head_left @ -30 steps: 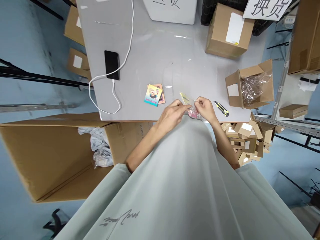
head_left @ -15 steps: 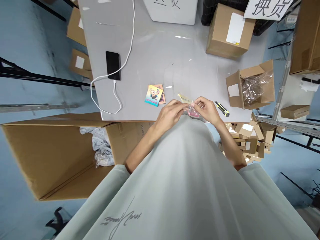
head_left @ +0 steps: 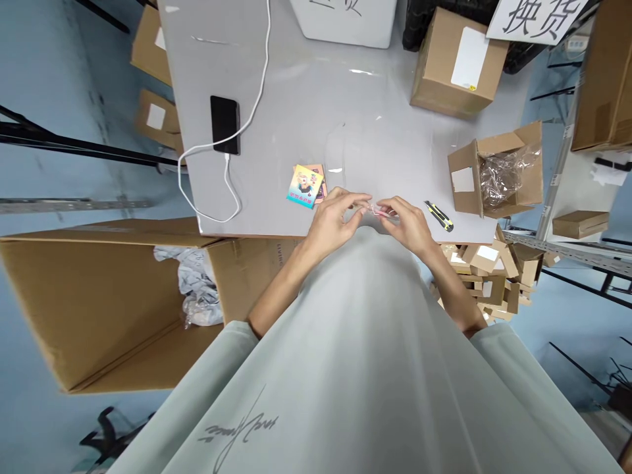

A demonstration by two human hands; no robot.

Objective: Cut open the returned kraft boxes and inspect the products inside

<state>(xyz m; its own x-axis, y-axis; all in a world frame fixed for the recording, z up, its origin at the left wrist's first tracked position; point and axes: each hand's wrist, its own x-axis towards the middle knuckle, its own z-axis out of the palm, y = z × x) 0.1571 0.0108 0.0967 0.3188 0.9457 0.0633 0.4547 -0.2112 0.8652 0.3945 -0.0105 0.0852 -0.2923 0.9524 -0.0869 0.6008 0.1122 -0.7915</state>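
Note:
Close to my body, above the table's front edge, both hands pinch a small clear plastic packet point(head_left: 375, 209) with something pink in it. My left hand point(head_left: 336, 218) grips its left side with thumb and fingers. On its right side my right hand point(head_left: 405, 224) is closed in the same way. Fingers cover most of the packet, so its contents are hard to make out. Left of my left hand lie two small colourful cards or booklets point(head_left: 305, 186), one partly over the other. A yellow and black box cutter point(head_left: 439, 216) rests right of my right hand.
On the table point(head_left: 286, 99) lie a black phone point(head_left: 224, 125) and its white cable point(head_left: 261, 72). An open carton with plastic wrap point(head_left: 508, 174) and a closed carton point(head_left: 457, 62) stand right. A large open box point(head_left: 108, 309) sits below left; several flattened cartons point(head_left: 488, 276) lie below right.
The packet has turned between my fingers; its yellow top and pink part show less now. My left hand's fingers have lifted and bent more. The view has shifted slightly.

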